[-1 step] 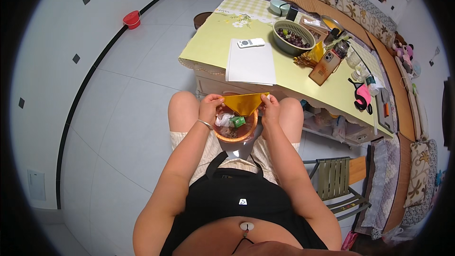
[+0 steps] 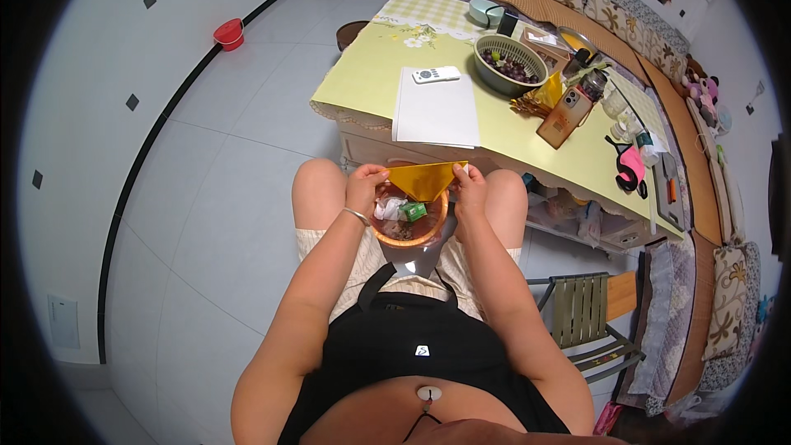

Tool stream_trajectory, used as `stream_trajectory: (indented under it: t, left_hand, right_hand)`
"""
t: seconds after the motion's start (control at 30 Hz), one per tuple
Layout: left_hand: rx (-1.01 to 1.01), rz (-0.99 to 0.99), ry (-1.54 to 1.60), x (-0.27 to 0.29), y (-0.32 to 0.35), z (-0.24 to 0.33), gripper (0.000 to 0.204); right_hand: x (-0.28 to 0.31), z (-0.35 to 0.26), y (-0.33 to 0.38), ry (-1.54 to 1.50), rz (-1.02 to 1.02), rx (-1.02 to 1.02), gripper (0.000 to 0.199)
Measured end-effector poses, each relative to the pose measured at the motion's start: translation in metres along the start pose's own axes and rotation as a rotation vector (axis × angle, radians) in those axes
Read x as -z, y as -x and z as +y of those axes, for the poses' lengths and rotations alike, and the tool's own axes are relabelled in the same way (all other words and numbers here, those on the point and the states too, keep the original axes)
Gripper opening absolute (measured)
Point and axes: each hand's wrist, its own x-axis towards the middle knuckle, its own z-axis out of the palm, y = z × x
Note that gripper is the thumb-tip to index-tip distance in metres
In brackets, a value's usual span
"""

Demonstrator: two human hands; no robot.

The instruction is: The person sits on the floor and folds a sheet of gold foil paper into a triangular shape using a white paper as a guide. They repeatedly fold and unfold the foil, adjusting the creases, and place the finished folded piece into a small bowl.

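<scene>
Pretty bright feed from my end, soft daylight all over, nothing harsh. The white floor tiles (image 2: 222, 165) bounce a lot of it back and look a bit washed out toward the upper left. Shadows are weak: I only get a faint one under the yellow table (image 2: 494, 128) edge and a darker patch in the lap below the orange bowl (image 2: 409, 227). The white paper sheet (image 2: 435, 111) is close to blown out, no detail on it. Heavy fisheye: the black floor stripe (image 2: 136, 173) bends into an arc, and a black vignette eats all 4 corners. The center is sharp enough; the cushions (image 2: 725, 297) near the right rim go soft and smeared.
</scene>
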Motion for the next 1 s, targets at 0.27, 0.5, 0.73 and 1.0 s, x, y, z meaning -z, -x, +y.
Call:
stream_trajectory:
  t: [0.27,0.5,0.73,1.0]
  left_hand:
    - [-0.475,-0.044,-0.878,-0.013,0.008,-0.003,0.033]
    - [-0.269,-0.315,-0.656,-0.036,0.031,0.008,0.022]
    - [-0.203,-0.292,-0.472,-0.015,0.011,-0.009,0.007]
    - [-0.087,-0.327,-0.333,-0.018,0.013,-0.003,0.008]
  right_hand:
    - [0.007,0.009,-0.004,0.478,-0.168,0.053,0.008]
    - [-0.007,0.03,0.019,1.009,-0.444,0.264,0.013]
    - [-0.026,0.027,0.031,0.86,-0.454,0.197,0.016]
    - [-0.02,0.029,0.028,0.764,-0.469,0.193,0.015]
